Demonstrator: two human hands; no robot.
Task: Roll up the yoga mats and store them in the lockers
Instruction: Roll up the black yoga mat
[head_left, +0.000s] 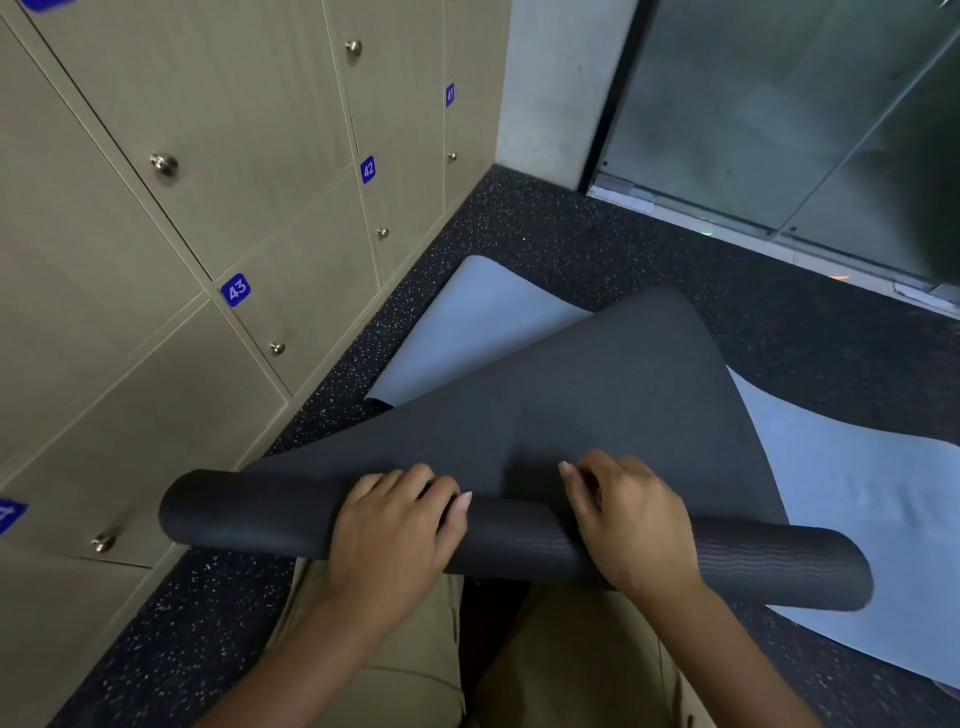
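Here, I had both hands on the dark yoga mat (597, 395), which was partly rolled: the rolled part (249, 512) lay across my knees, just above my tan trousers (395, 654), while the unrolled tail rose ahead of it and draped over a light blue mat (852, 499) spread on the speckled floor (545, 228). My left hand (397, 525) was curled over the top of the roll and gripped it; my right hand (631, 519) did the same further along, fingers hooked over the front of the roll where the loose sheet fed in. To do this turn well, I judged that both hands should move together and keep the sheet taut, since the right end of the roll (831, 571) sat lower and nearer than the left and an uneven pull could make the roll cone out. Tucking tight at each turn would likely keep it slim enough for a locker. The lockers (171, 218) stood just to the left, numbered 43 (236, 289), 42 (368, 169) and 41 (450, 95), every door I could see closed with its knob (164, 165) out, so I could not tell what any held. The blue mat lay flat, not yet rolled.
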